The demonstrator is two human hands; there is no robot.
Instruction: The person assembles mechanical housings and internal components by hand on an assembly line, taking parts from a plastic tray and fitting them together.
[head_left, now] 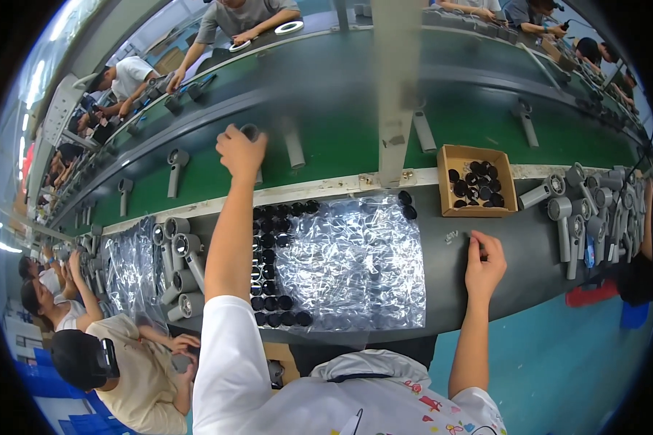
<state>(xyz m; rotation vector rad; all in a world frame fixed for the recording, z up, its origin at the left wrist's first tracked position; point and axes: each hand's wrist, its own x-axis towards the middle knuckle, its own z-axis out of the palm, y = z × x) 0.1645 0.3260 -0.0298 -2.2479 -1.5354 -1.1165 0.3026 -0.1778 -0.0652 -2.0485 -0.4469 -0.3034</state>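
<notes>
Taking your chest as the middle of the clock, your left arm (229,239) was stretched way out toward 11, with your left hand (241,154) curled into a grip. Your right arm (472,341) didn't reach as far, aiming between 1 and 2, and your right hand (487,259) was bent, fingers folded in near the thumb.

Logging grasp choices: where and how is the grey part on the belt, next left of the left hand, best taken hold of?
Likely by its slim handle, from the near side: it points toward the wearer and looks narrower than the round head at the far end.
</notes>
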